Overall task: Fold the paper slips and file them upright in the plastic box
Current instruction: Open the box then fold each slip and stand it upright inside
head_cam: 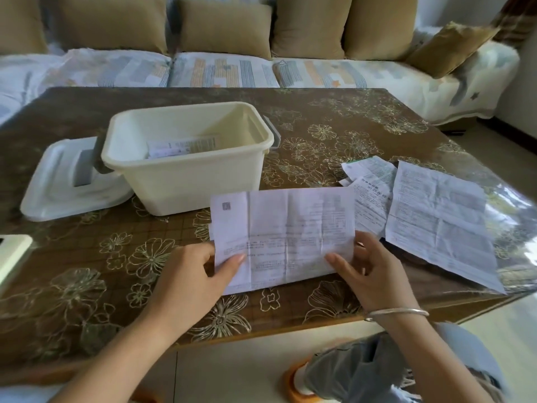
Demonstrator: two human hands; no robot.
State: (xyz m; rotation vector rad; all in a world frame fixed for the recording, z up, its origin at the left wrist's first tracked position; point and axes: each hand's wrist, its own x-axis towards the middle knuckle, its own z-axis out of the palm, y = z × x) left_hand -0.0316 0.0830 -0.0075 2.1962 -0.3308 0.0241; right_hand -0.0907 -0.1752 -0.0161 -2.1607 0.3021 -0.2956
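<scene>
A home living room. A sofa [261, 71] with a patchwork-print cover runs along the far side, lined with tan cushions [223, 27] set against its back. Just before it stands a low worktop [334, 135] under a brown cloth patterned with gold flowers, topped by a glossy clear sheet. Pale tiled floor [232, 373] shows below the near edge. Household papers [436, 216] and a cream plastic box [186, 158] lie on the worktop.
</scene>
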